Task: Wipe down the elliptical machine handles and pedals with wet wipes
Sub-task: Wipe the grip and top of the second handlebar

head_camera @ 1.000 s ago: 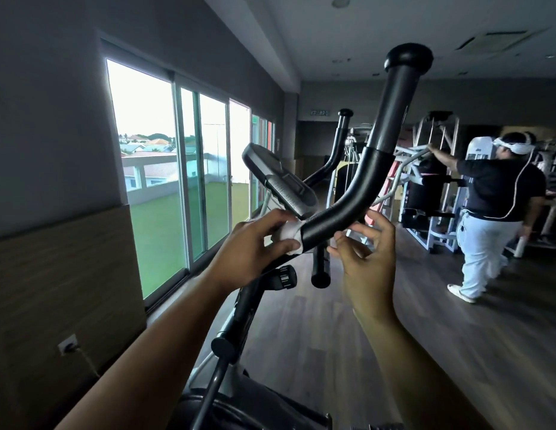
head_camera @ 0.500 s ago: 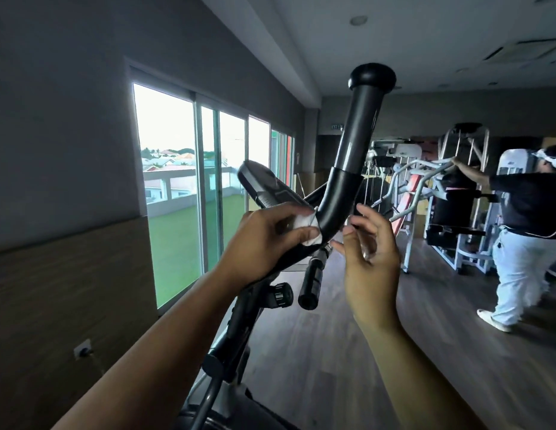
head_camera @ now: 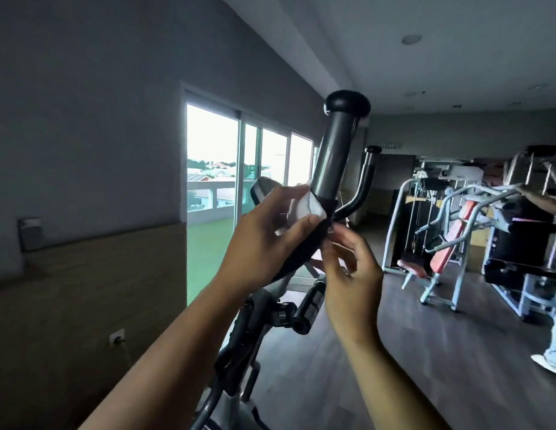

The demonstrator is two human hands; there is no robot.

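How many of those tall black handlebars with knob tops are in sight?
2. The near handlebar rises at centre, where the left hand presses a wipe; the far handlebar stands behind it. More may be hidden.

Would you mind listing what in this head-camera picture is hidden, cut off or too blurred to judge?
- Pedals: out of sight below the bottom edge, behind both forearms.
- Console: mostly hidden by the left hand; the display cannot be read.
- Wet wipe: only a folded patch shows between the left hand's fingers against the handle.
- Right hand: seen from the back, so any contact with the handle is unclear.
- Other person: cut off by the right edge.
- Wall sign: too small and blurred.
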